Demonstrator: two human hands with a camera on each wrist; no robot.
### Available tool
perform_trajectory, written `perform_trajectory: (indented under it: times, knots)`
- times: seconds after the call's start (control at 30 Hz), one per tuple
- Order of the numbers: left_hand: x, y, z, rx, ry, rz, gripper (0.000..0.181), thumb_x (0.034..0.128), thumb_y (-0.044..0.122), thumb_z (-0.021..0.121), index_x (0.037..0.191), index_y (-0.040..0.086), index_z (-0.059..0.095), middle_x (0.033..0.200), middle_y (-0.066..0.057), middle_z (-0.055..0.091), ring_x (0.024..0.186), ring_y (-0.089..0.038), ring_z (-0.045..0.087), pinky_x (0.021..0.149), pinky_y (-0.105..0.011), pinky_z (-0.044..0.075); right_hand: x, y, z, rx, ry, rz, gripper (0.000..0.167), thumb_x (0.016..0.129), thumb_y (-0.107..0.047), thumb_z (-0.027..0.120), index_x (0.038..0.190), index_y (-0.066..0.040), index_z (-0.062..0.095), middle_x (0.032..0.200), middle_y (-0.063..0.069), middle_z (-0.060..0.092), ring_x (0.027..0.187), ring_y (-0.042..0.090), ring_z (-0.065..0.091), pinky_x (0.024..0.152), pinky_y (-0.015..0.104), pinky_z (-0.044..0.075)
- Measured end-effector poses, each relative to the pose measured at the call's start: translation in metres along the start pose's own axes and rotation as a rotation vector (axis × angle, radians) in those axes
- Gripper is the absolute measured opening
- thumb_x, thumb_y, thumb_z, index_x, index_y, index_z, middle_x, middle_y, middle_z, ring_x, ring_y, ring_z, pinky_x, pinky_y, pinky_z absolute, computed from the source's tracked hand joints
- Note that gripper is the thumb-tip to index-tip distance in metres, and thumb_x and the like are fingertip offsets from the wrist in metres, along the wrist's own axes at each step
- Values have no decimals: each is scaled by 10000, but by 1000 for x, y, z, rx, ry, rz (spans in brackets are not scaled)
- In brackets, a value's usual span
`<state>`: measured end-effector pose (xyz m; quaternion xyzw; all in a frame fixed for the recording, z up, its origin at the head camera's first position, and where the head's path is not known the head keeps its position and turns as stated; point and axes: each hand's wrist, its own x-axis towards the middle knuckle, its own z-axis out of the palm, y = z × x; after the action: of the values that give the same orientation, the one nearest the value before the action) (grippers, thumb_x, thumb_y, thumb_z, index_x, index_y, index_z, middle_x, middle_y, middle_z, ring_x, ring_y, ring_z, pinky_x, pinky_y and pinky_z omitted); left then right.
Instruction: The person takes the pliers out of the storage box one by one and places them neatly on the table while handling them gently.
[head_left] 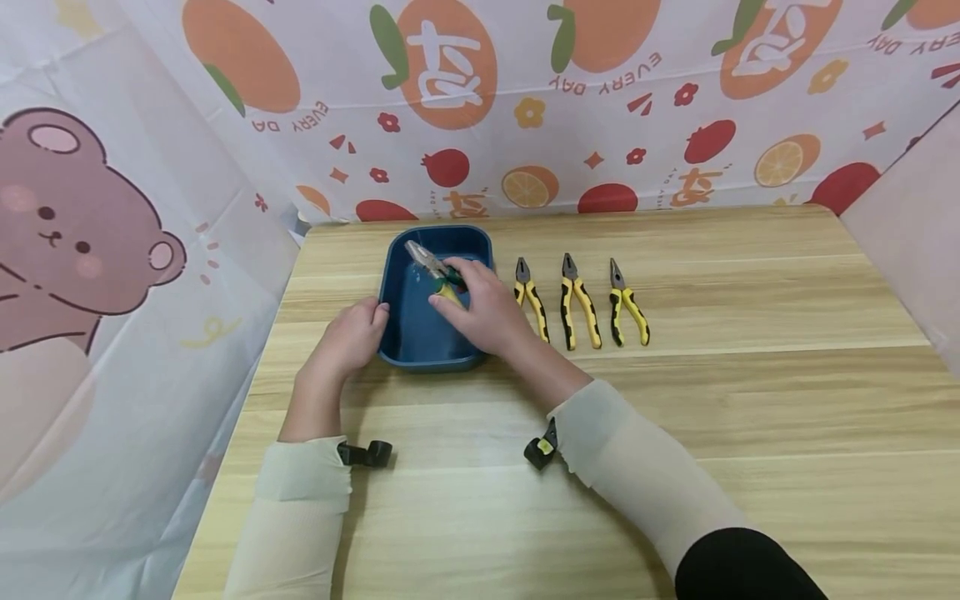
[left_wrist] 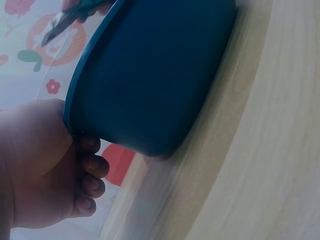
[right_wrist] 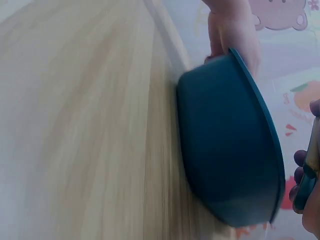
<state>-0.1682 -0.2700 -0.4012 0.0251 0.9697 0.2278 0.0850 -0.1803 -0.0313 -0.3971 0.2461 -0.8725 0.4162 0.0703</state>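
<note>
A dark blue tub [head_left: 429,333] stands on the table. My left hand [head_left: 349,337] grips its left rim; in the left wrist view, that hand [left_wrist: 45,162] has its thumb side at the rim and fingers curled below it. Over the tub, my right hand [head_left: 489,310] holds a pair of pliers [head_left: 427,258] by green and yellow handles. The metal nose points toward the tub's far left corner. In the right wrist view the pliers' handle [right_wrist: 312,165] shows at the right edge, with fingers wrapped about it. The palm hides part of the handles.
Right of the tub lie three yellow-and-black tools in a row: pliers [head_left: 522,271], larger pliers [head_left: 570,267] and needle-nose pliers [head_left: 617,279]. My right forearm passes near the first pair. A printed cloth [head_left: 585,125] hangs behind the wooden table [head_left: 750,417].
</note>
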Motion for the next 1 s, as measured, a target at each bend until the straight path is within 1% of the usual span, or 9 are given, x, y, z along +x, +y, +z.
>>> perform_trajectory:
  times: [0.07,0.2,0.3,0.37,0.43,0.53,0.67,0.8,1.0]
  knots:
    - [0,0,0,-3,0,1,518,1070,376,207,1159,-2,549,1152,-224,585,1057,-367,538,978,-563,410,-3,7,-8,-7,16,21,576,948,-488,582,1423,-186,464,1334,33,549,1083,158,538,909,373,508]
    - [0,-1,-1,4,-5,-3,516,1071,363,207,1191,-14,540,1190,-232,576,1091,-380,532,1004,-569,397,-10,25,-24,-9,39,70,589,946,-484,588,1422,-160,463,1366,48,539,1138,190,530,944,418,495]
    - [0,-2,-1,14,-1,1,505,1071,348,216,1197,-20,537,1218,-244,573,1125,-395,536,1016,-578,389,-15,42,-38,-33,41,131,599,935,-497,600,1412,-157,476,1366,42,547,1146,198,543,935,429,494]
    - [0,-1,-2,14,2,9,499,1072,342,219,1190,-21,540,1220,-249,575,1132,-402,539,1012,-582,389,-19,52,-50,-52,26,189,595,924,-509,613,1399,-174,488,1325,33,568,1100,204,559,886,425,497]
    - [1,-1,-2,10,2,14,492,1071,336,224,1182,-22,543,1214,-251,577,1129,-403,541,1008,-582,390,-23,62,-62,-76,14,249,586,910,-512,631,1379,-186,503,1257,29,591,1021,212,568,815,413,491]
    - [1,0,-1,6,-3,17,496,1072,333,222,1198,-26,540,1219,-252,576,1128,-399,541,1011,-581,389,-29,77,-80,-96,-5,333,599,900,-525,635,1372,-179,506,1092,54,611,876,242,554,696,397,456]
    - [1,-1,-1,0,-10,9,514,1073,347,213,1236,-27,526,1240,-250,568,1130,-393,534,1023,-582,385,-38,97,-103,-160,-35,423,608,893,-540,630,1339,-145,510,995,86,612,802,263,547,633,378,430]
    - [1,-2,-2,-1,-13,6,523,1072,352,210,1250,-30,518,1259,-256,559,1148,-400,527,1037,-585,375,-48,116,-123,-230,-79,502,586,890,-525,634,1291,-119,505,1029,124,624,813,285,560,622,374,433]
    - [2,-3,-2,-3,-8,14,518,1071,352,213,1231,-29,526,1256,-260,562,1151,-405,528,1035,-585,375,-63,138,-151,-262,-103,601,659,899,-556,598,1309,-58,460,1083,198,607,804,304,555,599,363,432]
